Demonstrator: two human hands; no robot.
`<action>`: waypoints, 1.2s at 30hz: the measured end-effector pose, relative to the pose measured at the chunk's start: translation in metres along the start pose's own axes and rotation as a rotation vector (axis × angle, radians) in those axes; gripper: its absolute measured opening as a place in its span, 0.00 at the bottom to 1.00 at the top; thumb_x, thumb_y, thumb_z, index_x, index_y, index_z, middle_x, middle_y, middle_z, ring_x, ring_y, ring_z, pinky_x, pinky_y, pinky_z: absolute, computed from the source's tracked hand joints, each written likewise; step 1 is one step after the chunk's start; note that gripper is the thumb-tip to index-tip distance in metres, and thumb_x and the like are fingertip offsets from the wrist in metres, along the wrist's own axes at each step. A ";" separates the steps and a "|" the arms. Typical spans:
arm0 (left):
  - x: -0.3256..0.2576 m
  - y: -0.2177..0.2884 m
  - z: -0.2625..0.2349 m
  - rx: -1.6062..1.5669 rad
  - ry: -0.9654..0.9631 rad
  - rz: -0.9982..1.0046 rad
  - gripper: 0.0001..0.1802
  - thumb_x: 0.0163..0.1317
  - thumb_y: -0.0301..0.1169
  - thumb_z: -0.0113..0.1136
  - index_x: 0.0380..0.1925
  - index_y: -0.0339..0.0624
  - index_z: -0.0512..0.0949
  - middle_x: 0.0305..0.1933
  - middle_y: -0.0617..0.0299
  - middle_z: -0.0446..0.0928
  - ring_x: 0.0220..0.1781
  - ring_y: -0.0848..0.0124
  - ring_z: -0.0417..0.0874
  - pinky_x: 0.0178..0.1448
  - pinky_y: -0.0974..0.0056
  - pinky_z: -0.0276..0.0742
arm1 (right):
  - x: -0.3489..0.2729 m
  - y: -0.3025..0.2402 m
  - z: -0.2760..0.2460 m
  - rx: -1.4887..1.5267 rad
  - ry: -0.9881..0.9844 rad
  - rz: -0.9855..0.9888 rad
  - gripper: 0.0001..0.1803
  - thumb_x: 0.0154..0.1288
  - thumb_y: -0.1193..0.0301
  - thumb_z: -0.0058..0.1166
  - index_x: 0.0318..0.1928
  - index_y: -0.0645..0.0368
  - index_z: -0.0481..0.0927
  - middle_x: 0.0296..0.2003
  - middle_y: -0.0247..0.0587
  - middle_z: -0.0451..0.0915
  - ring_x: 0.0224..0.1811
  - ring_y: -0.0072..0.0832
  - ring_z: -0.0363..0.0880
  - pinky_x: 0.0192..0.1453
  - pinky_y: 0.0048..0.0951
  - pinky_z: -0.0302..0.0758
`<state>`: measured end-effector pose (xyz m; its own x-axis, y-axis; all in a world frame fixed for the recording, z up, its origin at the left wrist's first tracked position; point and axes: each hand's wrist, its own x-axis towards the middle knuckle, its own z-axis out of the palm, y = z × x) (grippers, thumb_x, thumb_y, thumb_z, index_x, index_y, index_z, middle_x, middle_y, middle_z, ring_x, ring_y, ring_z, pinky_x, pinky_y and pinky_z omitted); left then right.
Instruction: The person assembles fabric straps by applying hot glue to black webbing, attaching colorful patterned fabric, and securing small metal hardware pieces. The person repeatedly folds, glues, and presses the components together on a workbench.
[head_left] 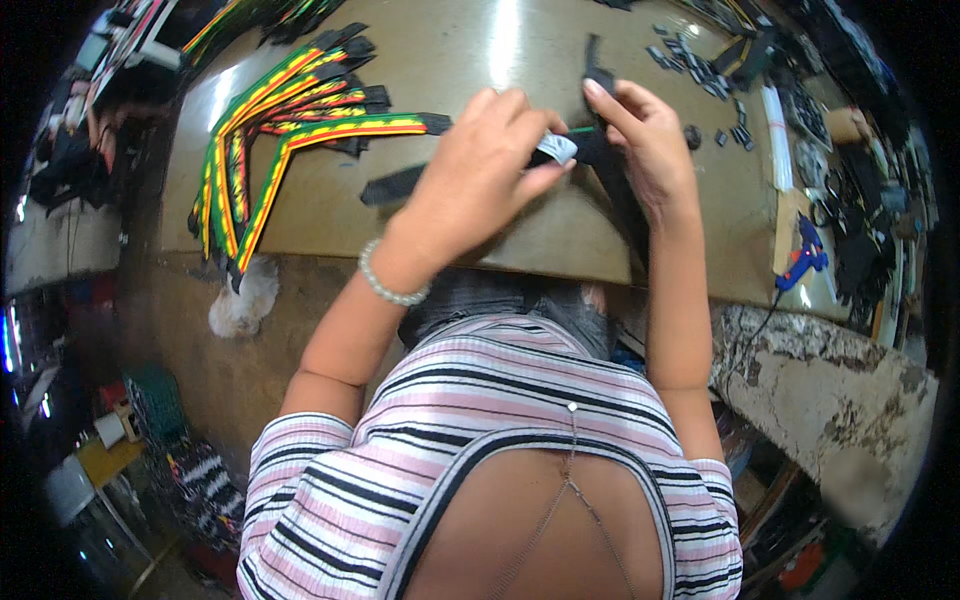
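Over the table, my left hand (pixel 490 165) is closed on a black strap (pixel 392 187), whose flat end sticks out to the left under the wrist. A small whitish tag (pixel 558 148) shows between its thumb and fingers, with a thin green edge just beyond. My right hand (pixel 648 135) pinches another stretch of black strap between thumb and fingers. One end rises past its fingertips, and a length hangs down toward the table's front edge. Left of my hands lies a fanned pile of bent straps (pixel 290 140), with green, yellow and red bands and black ends.
Small black plastic pieces (pixel 690 65) are scattered at the far right. A blue glue gun (pixel 803 262) with a cord lies at the table's right edge, near black straps (pixel 865 230). A white fluffy thing (pixel 243 298) is below the table's left front edge.
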<state>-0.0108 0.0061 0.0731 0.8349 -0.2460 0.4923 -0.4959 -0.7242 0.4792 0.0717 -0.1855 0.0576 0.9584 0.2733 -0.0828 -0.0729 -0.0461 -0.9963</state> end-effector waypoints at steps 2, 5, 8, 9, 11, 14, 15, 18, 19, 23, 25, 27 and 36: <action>-0.014 0.001 0.007 0.031 0.029 -0.135 0.14 0.53 0.31 0.69 0.40 0.41 0.81 0.34 0.53 0.72 0.40 0.55 0.74 0.46 0.55 0.71 | -0.005 -0.012 0.009 -0.376 0.146 -0.323 0.17 0.63 0.60 0.67 0.40 0.64 0.84 0.38 0.38 0.80 0.38 0.24 0.78 0.38 0.23 0.72; -0.036 -0.003 0.022 -0.019 0.030 -0.308 0.13 0.52 0.31 0.69 0.38 0.40 0.81 0.34 0.52 0.73 0.42 0.54 0.76 0.49 0.54 0.73 | -0.031 -0.006 0.020 -0.553 0.215 -0.446 0.12 0.60 0.69 0.67 0.42 0.62 0.85 0.50 0.44 0.78 0.48 0.33 0.79 0.47 0.32 0.75; -0.051 -0.011 0.039 0.124 0.071 -0.381 0.12 0.52 0.32 0.69 0.35 0.40 0.80 0.34 0.56 0.74 0.42 0.55 0.76 0.47 0.54 0.73 | -0.056 0.019 0.018 -0.353 -0.228 -0.444 0.06 0.59 0.78 0.64 0.38 0.61 0.85 0.52 0.39 0.78 0.49 0.27 0.76 0.51 0.25 0.72; -0.053 -0.014 0.044 0.166 0.083 -0.371 0.12 0.51 0.31 0.69 0.35 0.41 0.80 0.34 0.57 0.74 0.42 0.56 0.76 0.46 0.54 0.74 | -0.060 0.027 0.018 -0.286 -0.358 -0.354 0.07 0.59 0.82 0.60 0.38 0.60 0.85 0.54 0.39 0.78 0.51 0.27 0.75 0.54 0.27 0.73; -0.053 -0.019 0.051 0.172 0.126 -0.337 0.12 0.51 0.32 0.69 0.33 0.42 0.79 0.34 0.58 0.76 0.41 0.56 0.78 0.44 0.53 0.74 | -0.062 0.037 0.015 -0.344 -0.295 -0.246 0.13 0.59 0.84 0.58 0.44 0.59 0.85 0.56 0.38 0.76 0.51 0.26 0.74 0.50 0.25 0.74; -0.049 -0.018 0.058 -0.046 0.121 -0.357 0.10 0.51 0.31 0.68 0.33 0.43 0.78 0.32 0.54 0.79 0.38 0.53 0.81 0.40 0.51 0.74 | -0.053 0.037 0.020 -0.404 -0.180 -0.144 0.16 0.59 0.83 0.58 0.48 0.60 0.84 0.53 0.41 0.77 0.46 0.29 0.77 0.45 0.26 0.77; -0.048 -0.017 0.058 -0.037 0.095 -0.368 0.10 0.52 0.31 0.67 0.33 0.43 0.78 0.31 0.53 0.79 0.37 0.52 0.81 0.39 0.51 0.74 | -0.050 0.036 0.023 -0.432 -0.177 -0.188 0.16 0.59 0.82 0.58 0.49 0.60 0.84 0.52 0.42 0.77 0.44 0.30 0.79 0.43 0.28 0.78; -0.044 -0.014 0.057 -0.037 0.021 -0.402 0.09 0.54 0.29 0.66 0.34 0.43 0.77 0.29 0.51 0.80 0.34 0.50 0.82 0.36 0.50 0.75 | -0.048 0.034 0.034 -0.581 -0.091 -0.179 0.17 0.59 0.84 0.57 0.50 0.62 0.84 0.49 0.45 0.77 0.43 0.35 0.81 0.43 0.31 0.79; -0.044 -0.013 0.056 -0.040 0.003 -0.416 0.09 0.54 0.29 0.65 0.34 0.43 0.77 0.28 0.51 0.80 0.33 0.50 0.82 0.36 0.50 0.75 | -0.051 0.036 0.037 -0.740 -0.027 -0.329 0.18 0.57 0.84 0.57 0.49 0.62 0.84 0.48 0.47 0.78 0.44 0.41 0.81 0.45 0.35 0.79; -0.045 -0.009 0.054 -0.119 0.039 -0.441 0.09 0.56 0.30 0.65 0.37 0.45 0.78 0.30 0.51 0.81 0.32 0.50 0.83 0.36 0.51 0.76 | -0.067 0.046 0.034 -0.923 -0.025 -0.627 0.17 0.49 0.84 0.57 0.42 0.60 0.84 0.41 0.43 0.80 0.44 0.43 0.81 0.48 0.39 0.79; -0.045 -0.008 0.054 -0.131 0.014 -0.427 0.11 0.56 0.29 0.65 0.40 0.48 0.80 0.32 0.52 0.82 0.34 0.51 0.83 0.37 0.52 0.76 | -0.071 0.048 0.027 -0.907 -0.056 -0.596 0.16 0.48 0.84 0.56 0.40 0.60 0.84 0.40 0.42 0.80 0.44 0.42 0.81 0.48 0.39 0.79; -0.045 -0.009 0.056 -0.121 0.002 -0.351 0.17 0.55 0.28 0.65 0.47 0.55 0.83 0.35 0.54 0.83 0.36 0.54 0.85 0.38 0.54 0.77 | -0.073 0.049 0.022 -0.929 -0.101 -0.634 0.15 0.48 0.83 0.56 0.39 0.61 0.83 0.40 0.42 0.81 0.44 0.42 0.81 0.47 0.39 0.79; -0.045 -0.006 0.057 0.024 -0.079 -0.370 0.21 0.53 0.24 0.60 0.46 0.58 0.86 0.29 0.56 0.77 0.33 0.56 0.81 0.39 0.54 0.77 | -0.114 0.032 0.030 -0.944 -0.271 -0.439 0.14 0.50 0.86 0.54 0.39 0.62 0.83 0.39 0.45 0.80 0.62 0.51 0.75 0.64 0.41 0.75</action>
<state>-0.0319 -0.0150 0.0060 0.9728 -0.0133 0.2312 -0.1526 -0.7879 0.5967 -0.0487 -0.1891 0.0342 0.7476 0.6448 0.1592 0.6163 -0.5841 -0.5282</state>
